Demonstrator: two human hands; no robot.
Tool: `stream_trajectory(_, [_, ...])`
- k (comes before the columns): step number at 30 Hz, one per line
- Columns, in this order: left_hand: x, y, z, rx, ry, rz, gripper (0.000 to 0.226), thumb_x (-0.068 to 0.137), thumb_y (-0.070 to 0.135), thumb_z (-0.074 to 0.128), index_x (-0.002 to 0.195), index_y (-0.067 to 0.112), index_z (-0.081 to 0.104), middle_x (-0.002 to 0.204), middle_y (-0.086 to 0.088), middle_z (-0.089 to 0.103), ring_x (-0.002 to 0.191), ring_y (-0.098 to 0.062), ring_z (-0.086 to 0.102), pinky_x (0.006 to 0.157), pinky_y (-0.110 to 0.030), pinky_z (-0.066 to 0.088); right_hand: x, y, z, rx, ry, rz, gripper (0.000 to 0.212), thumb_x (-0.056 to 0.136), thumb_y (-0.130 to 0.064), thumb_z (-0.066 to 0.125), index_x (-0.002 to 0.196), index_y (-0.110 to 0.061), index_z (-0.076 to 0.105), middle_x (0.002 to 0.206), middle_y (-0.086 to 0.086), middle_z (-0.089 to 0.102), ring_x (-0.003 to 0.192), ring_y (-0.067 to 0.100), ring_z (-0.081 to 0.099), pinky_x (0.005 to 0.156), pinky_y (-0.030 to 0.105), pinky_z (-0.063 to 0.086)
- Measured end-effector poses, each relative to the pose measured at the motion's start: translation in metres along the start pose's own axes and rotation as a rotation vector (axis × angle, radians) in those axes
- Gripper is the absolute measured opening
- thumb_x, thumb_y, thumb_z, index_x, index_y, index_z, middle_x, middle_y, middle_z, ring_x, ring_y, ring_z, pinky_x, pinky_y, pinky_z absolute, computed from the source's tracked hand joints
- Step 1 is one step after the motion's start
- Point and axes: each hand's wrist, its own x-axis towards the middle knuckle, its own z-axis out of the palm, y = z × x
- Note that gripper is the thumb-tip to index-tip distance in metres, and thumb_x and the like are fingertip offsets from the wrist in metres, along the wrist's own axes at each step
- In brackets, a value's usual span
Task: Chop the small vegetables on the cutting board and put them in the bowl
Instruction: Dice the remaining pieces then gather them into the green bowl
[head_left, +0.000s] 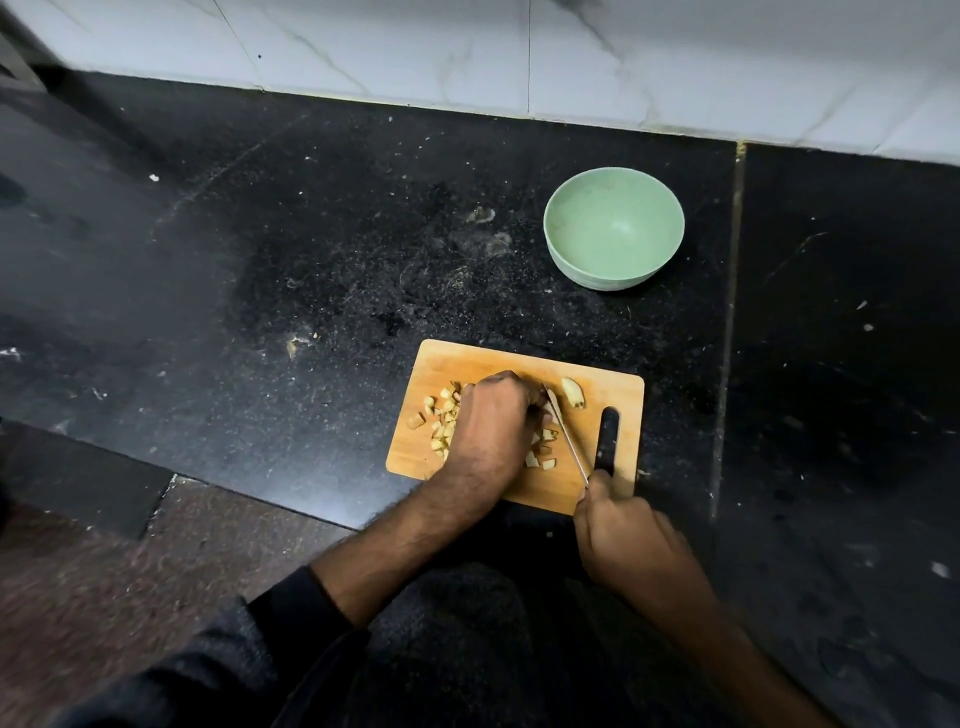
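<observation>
A small wooden cutting board (613, 387) lies on the black counter. Pale chopped vegetable pieces (441, 421) are heaped on its left side, and a few more (540, 460) lie near the blade. One larger uncut piece (573, 392) sits at the board's far right. My left hand (493, 426) is curled over the middle of the board, holding down a piece that it hides. My right hand (623, 530) grips the handle of a knife (566, 436), whose thin blade runs up beside my left fingers. The green bowl (613, 228), with nothing in it, stands beyond the board.
The black granite counter (311, 260) has crumbs and scraps scattered on it. A white tiled wall (519, 52) runs along the back. A seam in the counter (727, 312) passes right of the bowl. The counter's front edge (208, 483) is at the lower left.
</observation>
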Motion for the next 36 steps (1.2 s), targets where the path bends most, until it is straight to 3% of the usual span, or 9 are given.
stream_trajectory(6, [0.000, -0.003, 0.001, -0.056, 0.023, -0.038, 0.017, 0.084, 0.017, 0.077, 0.101, 0.018, 0.079, 0.101, -0.002, 0.074, 0.087, -0.015, 0.068, 0.081, -0.021, 0.051, -0.001, -0.004, 0.002, -0.087, -0.032, 0.047, 0.038, 0.108, -0.028, 0.021, 0.142, -0.013, 0.029, 0.113, 0.010, 0.065, 0.102, 0.027, 0.064, 0.080, 0.038, 0.048])
stream_trajectory(9, [0.001, -0.003, 0.001, -0.052, 0.001, -0.025, 0.016, 0.084, 0.015, 0.077, 0.099, 0.019, 0.079, 0.097, 0.000, 0.074, 0.083, -0.013, 0.067, 0.082, -0.025, 0.054, -0.001, -0.006, 0.005, -0.073, -0.036, 0.065, 0.035, 0.107, -0.026, 0.022, 0.138, -0.014, 0.032, 0.110, 0.010, 0.066, 0.101, 0.028, 0.065, 0.083, 0.042, 0.052])
stream_trajectory(13, [0.003, -0.003, 0.000, -0.081, -0.048, -0.066, 0.021, 0.083, 0.004, 0.074, 0.097, 0.019, 0.079, 0.083, 0.007, 0.075, 0.071, 0.001, 0.065, 0.074, -0.017, 0.055, 0.003, -0.012, 0.003, -0.075, -0.005, 0.067, 0.026, 0.104, -0.018, 0.028, 0.128, -0.013, 0.037, 0.108, 0.011, 0.066, 0.098, 0.029, 0.065, 0.072, 0.038, 0.044])
stream_trajectory(18, [0.002, -0.001, -0.003, -0.116, -0.040, -0.061, 0.016, 0.084, 0.007, 0.075, 0.096, 0.018, 0.079, 0.085, 0.006, 0.075, 0.069, 0.000, 0.063, 0.072, -0.018, 0.054, 0.015, -0.015, 0.000, -0.056, 0.017, 0.077, 0.019, 0.104, -0.018, 0.031, 0.119, -0.016, 0.042, 0.096, 0.006, 0.063, 0.086, 0.024, 0.063, 0.069, 0.038, 0.046])
stream_trajectory(22, [0.001, 0.000, -0.003, -0.104, -0.018, -0.050, 0.016, 0.084, 0.014, 0.078, 0.099, 0.017, 0.078, 0.096, 0.002, 0.076, 0.083, -0.010, 0.070, 0.084, -0.027, 0.057, 0.001, -0.004, 0.005, -0.012, -0.057, 0.100, 0.016, 0.106, -0.025, 0.030, 0.115, -0.019, 0.041, 0.098, 0.004, 0.065, 0.083, 0.018, 0.062, 0.072, 0.038, 0.050])
stream_trajectory(26, [0.001, 0.001, -0.004, -0.082, -0.011, -0.066, 0.017, 0.084, 0.018, 0.078, 0.101, 0.017, 0.078, 0.101, 0.001, 0.076, 0.089, -0.012, 0.070, 0.089, -0.026, 0.055, -0.019, 0.007, 0.010, -0.022, -0.107, 0.118, 0.026, 0.107, -0.031, 0.027, 0.126, -0.017, 0.039, 0.105, 0.009, 0.068, 0.092, 0.024, 0.067, 0.082, 0.043, 0.055])
stream_trajectory(30, [0.001, 0.000, -0.003, -0.058, -0.015, -0.067, 0.014, 0.085, 0.021, 0.077, 0.098, 0.017, 0.079, 0.099, 0.001, 0.076, 0.091, -0.015, 0.069, 0.091, -0.031, 0.053, -0.030, 0.013, 0.011, -0.037, -0.089, 0.125, 0.033, 0.107, -0.036, 0.024, 0.130, -0.018, 0.038, 0.105, 0.010, 0.067, 0.094, 0.028, 0.067, 0.081, 0.043, 0.054])
stream_trajectory(36, [0.004, -0.004, -0.001, -0.034, -0.053, -0.106, 0.009, 0.085, 0.023, 0.076, 0.094, 0.020, 0.078, 0.094, -0.001, 0.076, 0.087, -0.020, 0.069, 0.085, -0.035, 0.056, -0.031, 0.005, 0.007, 0.013, 0.077, 0.028, 0.026, 0.105, -0.042, 0.023, 0.111, -0.024, 0.041, 0.075, -0.001, 0.056, 0.072, 0.020, 0.062, 0.068, 0.038, 0.052])
